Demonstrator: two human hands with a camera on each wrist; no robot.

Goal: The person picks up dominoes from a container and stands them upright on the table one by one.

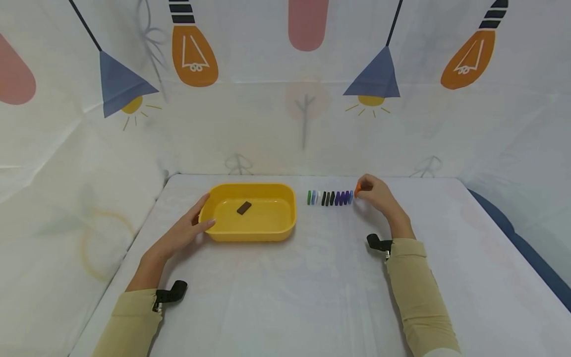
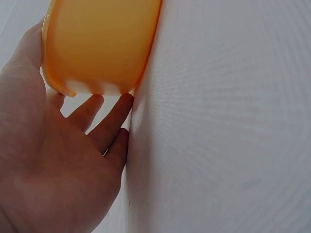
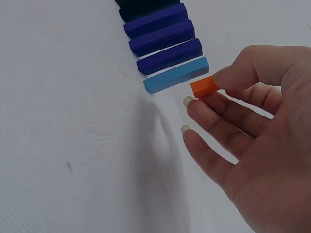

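Observation:
My left hand holds the left end of a yellow plastic tray, thumb over the rim and fingers against the outer wall. In the left wrist view, those fingertips touch the tray's end wall. One dark brown bar lies aslant inside the tray. My right hand pinches a small orange bar between thumb and fingers, partly hidden by them. It stands at the right end of a row of coloured bars, beside a light blue bar. Purple bars come right after that blue one.
Further left in the row are black bars, a white one, another blue one and a green bar. A white cloth covers the table. Behind it hangs a printed sheet. Something dark blue shows past the right edge.

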